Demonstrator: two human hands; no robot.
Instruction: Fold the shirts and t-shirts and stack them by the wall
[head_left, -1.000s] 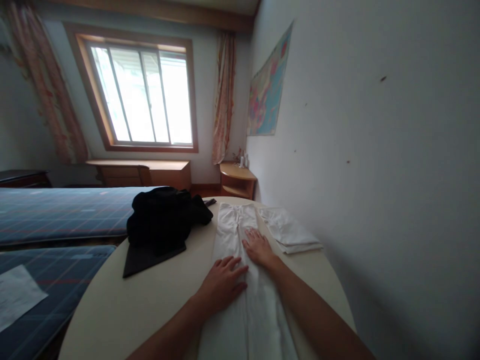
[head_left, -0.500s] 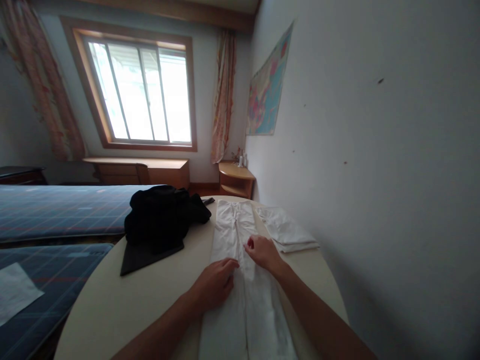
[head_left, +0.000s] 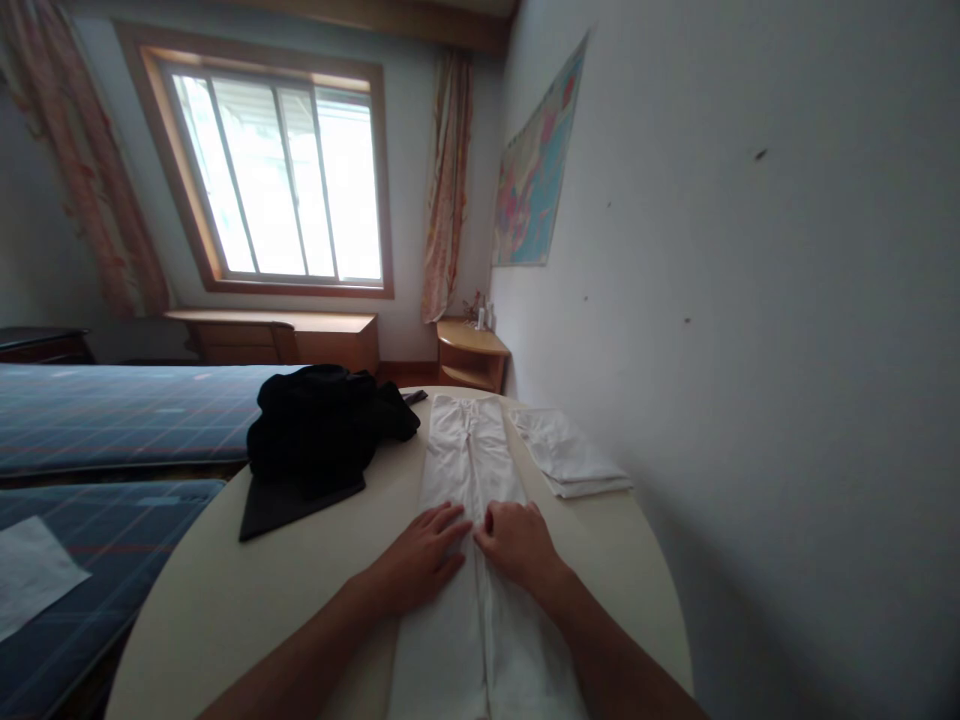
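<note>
A pair of white trousers [head_left: 459, 470] lies lengthwise on the round cream table [head_left: 315, 575], waistband at the far end and legs running toward me. A seam between the two legs runs down the middle. My left hand [head_left: 424, 555] rests on the left leg, fingers apart and laid on the cloth. Just across the seam, my right hand [head_left: 517, 540] is closed, its thumb and fingertips pinching the cloth near the middle. The two hands nearly meet.
Right of the trousers lies a folded white garment [head_left: 574, 455]. A black garment [head_left: 322, 425] is heaped over a dark flat piece [head_left: 296, 505] at left. Beyond the table's left edge are plaid mattresses [head_left: 150, 415]. A bare wall [head_left: 750, 420] stands on the right.
My right hand has come back toward me and down beside my left hand. The left hand's fingers have spread flatter on the cloth. The view has shifted slightly.
</note>
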